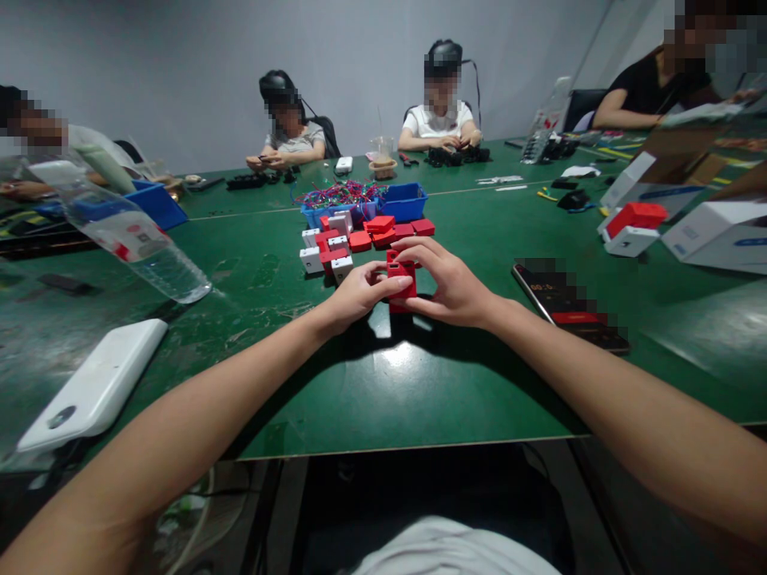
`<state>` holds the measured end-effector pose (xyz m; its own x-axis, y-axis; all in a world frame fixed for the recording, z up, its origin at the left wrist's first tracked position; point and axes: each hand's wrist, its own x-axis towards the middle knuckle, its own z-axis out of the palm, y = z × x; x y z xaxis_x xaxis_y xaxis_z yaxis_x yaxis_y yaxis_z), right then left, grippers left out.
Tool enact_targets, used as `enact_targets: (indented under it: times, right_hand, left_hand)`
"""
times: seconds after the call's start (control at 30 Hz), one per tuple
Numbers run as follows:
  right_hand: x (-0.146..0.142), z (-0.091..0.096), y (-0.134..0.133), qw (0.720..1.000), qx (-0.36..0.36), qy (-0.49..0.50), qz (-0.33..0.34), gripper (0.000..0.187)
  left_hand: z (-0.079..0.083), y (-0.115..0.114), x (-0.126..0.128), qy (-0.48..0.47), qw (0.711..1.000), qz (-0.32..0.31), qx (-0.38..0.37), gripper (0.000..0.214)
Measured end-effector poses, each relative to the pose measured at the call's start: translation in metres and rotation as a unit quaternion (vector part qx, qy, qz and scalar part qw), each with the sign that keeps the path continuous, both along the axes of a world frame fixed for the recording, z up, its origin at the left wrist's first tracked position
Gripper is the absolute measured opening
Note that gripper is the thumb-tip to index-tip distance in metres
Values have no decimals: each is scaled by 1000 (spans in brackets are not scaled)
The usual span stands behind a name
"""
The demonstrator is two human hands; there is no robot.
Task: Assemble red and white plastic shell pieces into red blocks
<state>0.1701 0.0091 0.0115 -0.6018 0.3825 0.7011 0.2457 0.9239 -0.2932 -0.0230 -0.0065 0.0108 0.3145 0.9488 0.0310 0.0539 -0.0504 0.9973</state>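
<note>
a red block (402, 281) is sitting between the person's two hands, straight ahead and close above the green table (383, 407); whether its lower end is touching the surface is not showing clearly. the handling seems to be under way: this one block is being held apart from the others, while red and white blocks (311, 259) are standing grouped just beyond the left hand (358, 295) and loose red pieces (379, 225) are lying behind. which of those are finished and which are waiting, i cannot tell, nor whether anything on the held block is complete. the left hand is gripping the block from its side, thumb lying across the near face, its fingers curling partly out of sight. the right hand (447, 281) is clasping it too, fingers arching over the top and thumb bracing low on the right side, so neither grip is standing wide. both forearms are angling inward from the lower corners. farther off, wires (341, 194) are heaping in one blue bin, with another blue bin (406, 203) sitting beside it. a phone (554, 297) is lying to the right, a white device (99, 383) to the left, and a bottle (135, 235) is appearing tilted beyond that.
</note>
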Motion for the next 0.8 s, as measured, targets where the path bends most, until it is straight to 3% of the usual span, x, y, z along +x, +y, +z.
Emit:
enact_targets:
  times: [0.8]
  right_hand:
    - [1, -2, 1, 1000, 3, -1, 2, 44]
  left_hand:
    - [-6, 3, 0, 0, 1000, 19, 11, 58]
